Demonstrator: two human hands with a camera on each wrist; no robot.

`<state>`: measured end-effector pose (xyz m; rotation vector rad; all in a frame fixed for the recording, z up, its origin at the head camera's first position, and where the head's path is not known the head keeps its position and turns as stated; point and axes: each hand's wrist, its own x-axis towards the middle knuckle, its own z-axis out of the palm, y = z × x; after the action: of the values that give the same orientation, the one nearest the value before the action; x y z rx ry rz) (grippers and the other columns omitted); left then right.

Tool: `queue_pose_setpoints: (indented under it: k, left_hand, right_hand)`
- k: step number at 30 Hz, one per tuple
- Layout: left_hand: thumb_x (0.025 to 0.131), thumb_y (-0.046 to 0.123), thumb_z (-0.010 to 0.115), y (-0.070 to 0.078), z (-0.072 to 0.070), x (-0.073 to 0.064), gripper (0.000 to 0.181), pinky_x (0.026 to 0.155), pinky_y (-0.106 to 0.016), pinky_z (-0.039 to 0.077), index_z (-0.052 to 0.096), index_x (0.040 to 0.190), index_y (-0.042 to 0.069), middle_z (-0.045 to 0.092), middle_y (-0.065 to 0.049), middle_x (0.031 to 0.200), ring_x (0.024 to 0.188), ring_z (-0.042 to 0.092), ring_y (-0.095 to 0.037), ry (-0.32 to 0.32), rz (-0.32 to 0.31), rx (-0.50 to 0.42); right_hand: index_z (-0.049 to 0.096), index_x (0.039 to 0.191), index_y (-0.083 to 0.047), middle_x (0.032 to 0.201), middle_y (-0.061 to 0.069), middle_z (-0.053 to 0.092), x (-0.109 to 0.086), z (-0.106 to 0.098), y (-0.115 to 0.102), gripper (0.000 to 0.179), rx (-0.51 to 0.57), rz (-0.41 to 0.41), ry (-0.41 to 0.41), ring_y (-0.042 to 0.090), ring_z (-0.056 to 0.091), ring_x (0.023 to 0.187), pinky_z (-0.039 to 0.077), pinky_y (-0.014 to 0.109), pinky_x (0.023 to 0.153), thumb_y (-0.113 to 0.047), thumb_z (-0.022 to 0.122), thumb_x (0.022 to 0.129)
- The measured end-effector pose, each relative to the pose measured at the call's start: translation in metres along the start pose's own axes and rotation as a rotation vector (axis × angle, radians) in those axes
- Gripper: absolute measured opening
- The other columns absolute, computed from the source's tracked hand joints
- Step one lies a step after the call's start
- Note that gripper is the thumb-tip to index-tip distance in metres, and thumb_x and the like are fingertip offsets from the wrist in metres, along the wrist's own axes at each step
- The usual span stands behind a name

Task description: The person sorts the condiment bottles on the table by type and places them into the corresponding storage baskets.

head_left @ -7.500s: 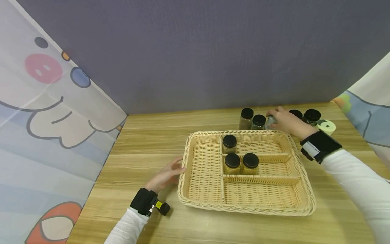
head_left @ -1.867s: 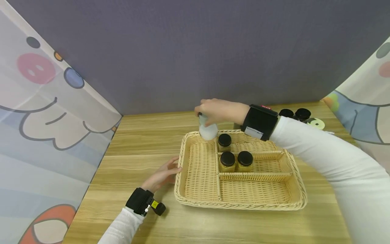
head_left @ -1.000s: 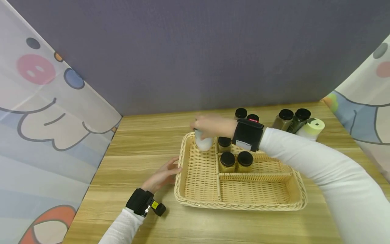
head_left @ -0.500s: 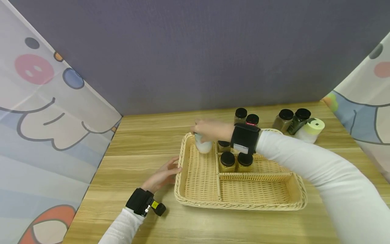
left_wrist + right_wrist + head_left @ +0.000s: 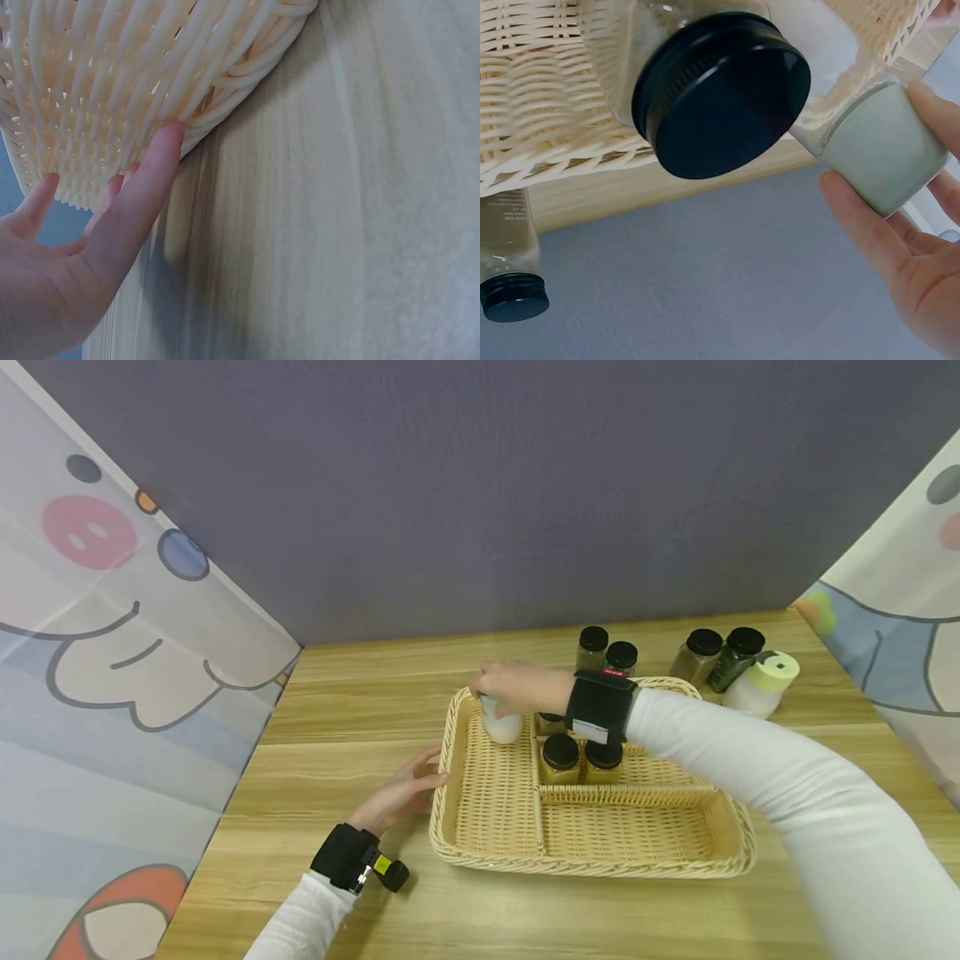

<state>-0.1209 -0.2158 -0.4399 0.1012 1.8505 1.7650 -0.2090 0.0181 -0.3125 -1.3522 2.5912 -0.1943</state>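
A pale jar (image 5: 502,729) going into the basket (image 5: 637,828), it seems.
Right hand (image 5: 517,685) grips its lid (image 5: 885,148), far end of left compartment (image 5: 495,810); left hand (image 5: 397,795), fingers loose, touches basket; release likely next.

Right arm (image 5: 750,760) far forward, right hand (image 5: 519,687) in a pinch; left hand (image 5: 399,795) nearer, fingers (image 5: 142,195) apart.

At the 10 o'clock corner of a rectangular, cream woven-wicker basket (image 5: 592,867), inside its long 9 o'clock compartment (image 5: 493,814), a clear jar (image 5: 502,728) with white contents is nearly upright, its round, pale green lid (image 5: 885,146) on. The basket faces upward.
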Motion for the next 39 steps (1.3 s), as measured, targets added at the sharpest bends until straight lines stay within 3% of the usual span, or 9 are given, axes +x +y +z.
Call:
queue_pose_setpoints:
  k: [25,39]
  left_hand:
    - [0.087,0.016,0.052,-0.002,0.001,0.002,0.055,0.083,-0.053,0.046,0.025,0.134,0.016,0.039,-0.024,0.127,0.104,0.049,-0.031,-0.009,0.000,-0.003]
    - [0.087,0.015,0.052,-0.001,-0.001,0.001,0.055,0.082,-0.052,0.047,0.024,0.135,0.016,0.039,-0.025,0.127,0.103,0.050,-0.032,-0.016,0.001,-0.019]
  right_hand:
    - [0.055,0.103,-0.009,0.110,0.021,0.050,0.000,0.016,0.006,0.031,0.004,0.001,-0.006,0.027,0.054,0.089,0.053,0.034,0.072,-0.013,0.068,0.075]
    - [0.054,0.099,-0.008,0.117,0.024,0.048,0.002,0.019,0.012,0.029,0.015,0.011,-0.016,0.025,0.055,0.083,0.052,0.033,0.067,-0.012,0.069,0.074]
